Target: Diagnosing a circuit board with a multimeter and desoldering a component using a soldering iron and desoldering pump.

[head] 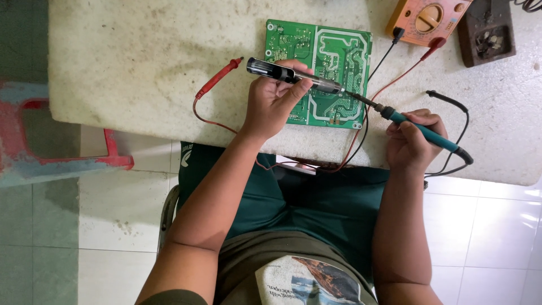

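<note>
hands over the green circuit board [319, 70] flat on the worktop [141, 62]: left hand [274, 101] wrapped around a solder sucker [293, 75], right hand [412, 141] closed pen-style on a soldering iron [420, 130], both tips meeting at one joint near the board's lower right, likely to melt and draw solder.
</note>
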